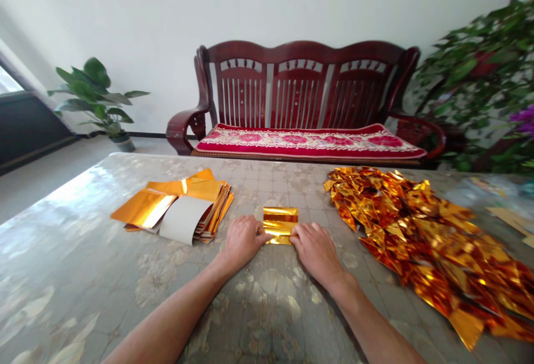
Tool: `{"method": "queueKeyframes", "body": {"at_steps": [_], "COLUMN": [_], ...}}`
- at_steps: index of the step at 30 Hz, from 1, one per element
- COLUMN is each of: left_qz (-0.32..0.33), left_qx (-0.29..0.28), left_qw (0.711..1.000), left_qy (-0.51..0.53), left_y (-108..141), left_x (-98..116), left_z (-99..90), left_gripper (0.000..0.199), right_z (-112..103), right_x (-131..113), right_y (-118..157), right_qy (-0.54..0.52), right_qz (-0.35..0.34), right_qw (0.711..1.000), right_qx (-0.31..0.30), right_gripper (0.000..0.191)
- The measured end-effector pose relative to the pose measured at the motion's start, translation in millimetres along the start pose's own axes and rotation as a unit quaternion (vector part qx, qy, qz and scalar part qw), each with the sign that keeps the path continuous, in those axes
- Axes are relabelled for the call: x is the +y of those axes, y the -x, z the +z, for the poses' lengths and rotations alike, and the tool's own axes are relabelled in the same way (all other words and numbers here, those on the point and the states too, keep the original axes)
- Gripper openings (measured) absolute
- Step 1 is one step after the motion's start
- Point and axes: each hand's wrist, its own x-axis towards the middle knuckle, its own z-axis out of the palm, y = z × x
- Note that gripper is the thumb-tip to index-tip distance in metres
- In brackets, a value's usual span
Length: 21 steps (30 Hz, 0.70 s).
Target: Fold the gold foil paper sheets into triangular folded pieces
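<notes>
A small sheet of gold foil paper [281, 219] lies on the table in front of me, with crosswise bends and its near edge curled up. My left hand [245, 237] pinches its lower left corner, thumb on top. At the lower right corner my right hand [314, 247] grips the same sheet, fingers curled. The undersides of both hands are hidden. Left of my hands sits a loose stack of gold foil paper sheets [144, 207], one turned to its grey back [183, 219]. To the right spreads a big heap of folded gold foil pieces [417, 230].
The table [167, 308] has a patterned, shiny cover. Clear plastic bags [479, 190] and a tan piece of card [511, 222] lie at its right. Beyond stand a dark red wooden bench [298, 91] with a red cushion [308, 140] and a potted plant [120, 140].
</notes>
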Motion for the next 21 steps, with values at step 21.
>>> {"method": "queueKeyframes", "body": {"at_steps": [21], "left_qz": [0.034], "left_qx": [0.04], "left_qw": [0.997], "left_qy": [-0.055], "left_y": [5.2], "left_x": [4.1], "left_z": [1.8], "left_gripper": [0.025], "right_z": [-1.3], "right_x": [-2.4], "right_y": [-1.8], "right_qy": [-0.005], "right_qz": [0.019], "right_qw": [1.0], "right_qx": [-0.006], "right_gripper": [0.006]}}
